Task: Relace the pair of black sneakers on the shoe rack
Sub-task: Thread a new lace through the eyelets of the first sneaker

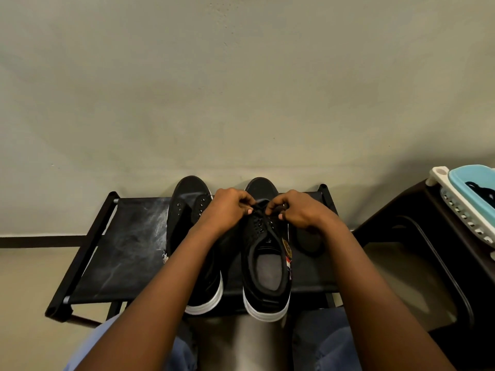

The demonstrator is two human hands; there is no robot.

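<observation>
A plain grey-beige plastered wall (241, 76) is filling the upper half of the view, and a dark skirting strip (40, 241) is running along its foot at the left above a pale beige floor (26, 303). A black fabric-topped shoe rack with a black tube frame (128, 250) is standing close before the wall, whitish scuffs showing on its fabric. At the right, a dark brown glossy piece of furniture (396, 210) is carrying a white slotted plastic basket (468, 223) and a light blue plastic tub (468, 180), with soft shadow darkening the wall above.
</observation>
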